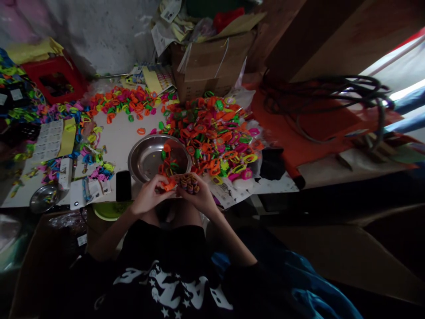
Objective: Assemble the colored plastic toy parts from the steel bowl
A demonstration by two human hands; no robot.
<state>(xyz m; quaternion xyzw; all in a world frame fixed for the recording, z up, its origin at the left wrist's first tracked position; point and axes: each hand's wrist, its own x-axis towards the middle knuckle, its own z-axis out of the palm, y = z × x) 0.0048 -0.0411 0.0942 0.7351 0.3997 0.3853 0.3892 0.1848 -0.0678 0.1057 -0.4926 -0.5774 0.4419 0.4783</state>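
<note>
My left hand (150, 195) pinches a small orange plastic piece (170, 185) at the near edge of the table. Beside it my right hand (196, 195) is closed round a bundle of small round-ended parts (189, 181). The two hands nearly touch, right in front of a steel bowl (146, 155) that holds a few orange and green pieces. A big heap of bright plastic rings (215, 133) lies just beyond and to the right of the bowl.
A second spread of coloured pieces (122, 103) lies at the back left. A black phone (123, 185) rests left of my hands, a small steel dish (43, 198) further left. A cardboard box (212, 62) stands behind; black cables (332, 97) lie on orange cloth at right.
</note>
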